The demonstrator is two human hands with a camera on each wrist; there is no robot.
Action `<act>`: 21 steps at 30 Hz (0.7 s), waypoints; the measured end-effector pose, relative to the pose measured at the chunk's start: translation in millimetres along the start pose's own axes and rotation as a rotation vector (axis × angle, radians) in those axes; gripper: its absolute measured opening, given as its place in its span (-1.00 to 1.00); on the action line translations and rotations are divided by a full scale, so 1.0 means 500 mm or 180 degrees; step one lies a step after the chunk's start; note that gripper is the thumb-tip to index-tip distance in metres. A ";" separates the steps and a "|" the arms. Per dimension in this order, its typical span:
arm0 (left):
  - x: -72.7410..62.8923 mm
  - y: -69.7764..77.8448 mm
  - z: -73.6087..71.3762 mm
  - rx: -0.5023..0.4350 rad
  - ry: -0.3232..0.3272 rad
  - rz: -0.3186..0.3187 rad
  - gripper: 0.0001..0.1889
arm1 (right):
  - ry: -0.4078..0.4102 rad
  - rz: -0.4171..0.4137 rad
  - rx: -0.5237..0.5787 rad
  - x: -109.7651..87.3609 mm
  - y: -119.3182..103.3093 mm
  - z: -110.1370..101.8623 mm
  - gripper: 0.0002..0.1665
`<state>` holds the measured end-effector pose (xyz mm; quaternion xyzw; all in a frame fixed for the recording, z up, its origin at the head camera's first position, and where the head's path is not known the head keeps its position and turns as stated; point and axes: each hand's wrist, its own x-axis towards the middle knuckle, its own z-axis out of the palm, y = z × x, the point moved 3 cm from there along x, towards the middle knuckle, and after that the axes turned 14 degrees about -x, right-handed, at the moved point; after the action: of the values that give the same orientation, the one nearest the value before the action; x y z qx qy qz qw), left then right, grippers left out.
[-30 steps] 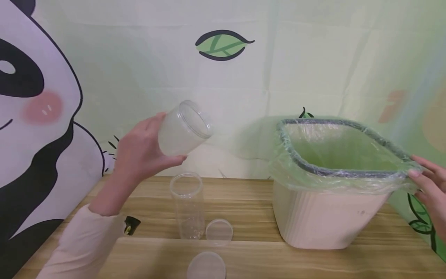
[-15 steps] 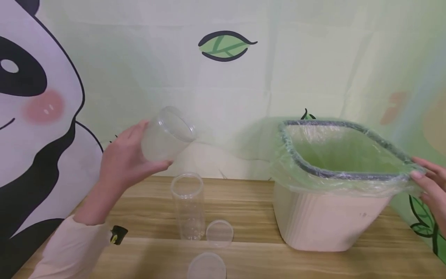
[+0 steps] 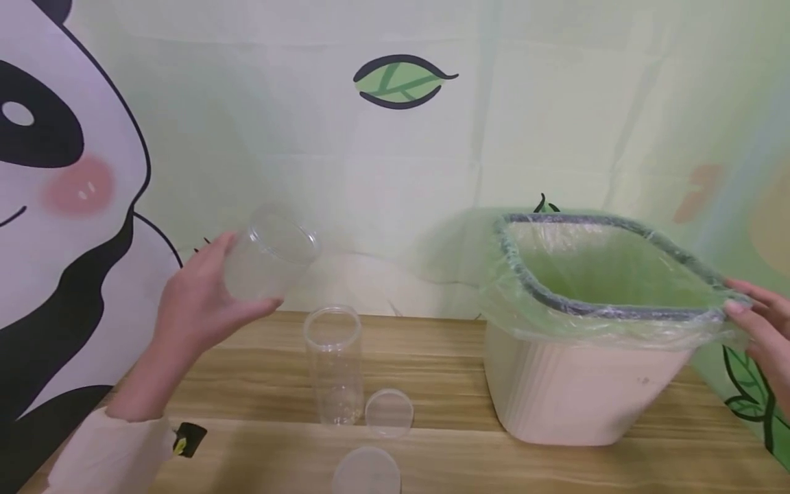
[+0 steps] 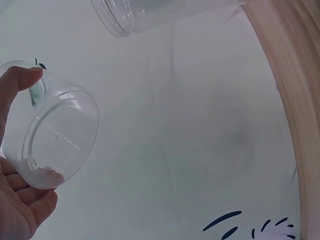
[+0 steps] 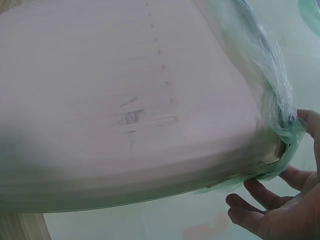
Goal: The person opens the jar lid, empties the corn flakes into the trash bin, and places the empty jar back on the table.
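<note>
My left hand grips a clear plastic jar in the air at the left, thumb on one side and fingers on the other. The jar is uncapped and tilted, its mouth to the upper right. A small pale patch shows low inside its mouth in the left wrist view. On the right, my right hand pinches the corner of a trash bin's grey rim ring through the green bag. The pale ribbed trash bin stands tilted on the wooden table.
A taller clear jar stands upright, uncapped, left of the bin. Two round translucent lids lie near it, one lid beside its base and another lid at the front. A printed cloth wall rises behind the table.
My left hand has moved left and slightly down with the jar still gripped and tilted. The right hand keeps its hold on the bin's rim, nearly unmoved.
</note>
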<state>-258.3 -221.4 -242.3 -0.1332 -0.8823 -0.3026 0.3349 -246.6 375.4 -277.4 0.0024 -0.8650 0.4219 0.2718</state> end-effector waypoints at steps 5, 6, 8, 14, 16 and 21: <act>-0.019 -0.021 0.000 -0.0087 0.0014 -0.0135 -0.02 | -0.0016 0.0060 -0.0086 -0.001 0.001 0.001 -0.44; -0.023 -0.025 0.000 -0.0098 0.0020 -0.0157 -0.03 | -0.0012 0.0055 -0.0121 -0.001 0.000 0.001 -0.44; -0.031 -0.032 0.001 -0.0155 0.0027 -0.0224 -0.05 | -0.0017 0.0031 -0.0191 -0.002 -0.003 0.001 -0.44; -0.054 -0.053 0.008 -0.0286 0.0018 -0.0413 -0.10 | -0.0003 -0.0144 -0.0039 -0.002 -0.012 -0.002 -0.46; -0.061 -0.059 0.013 -0.0314 -0.0001 -0.0463 -0.09 | -0.0010 -0.0143 -0.0039 -0.003 -0.014 -0.001 -0.45; -0.079 -0.074 0.022 -0.0395 -0.0046 -0.0561 -0.04 | -0.0024 -0.0037 -0.0155 -0.006 -0.012 0.002 -0.43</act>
<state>-250.9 -244.5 -291.8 -0.0777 -0.8726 -0.3839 0.2917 -243.2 370.2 -275.0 0.0025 -0.8760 0.3991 0.2709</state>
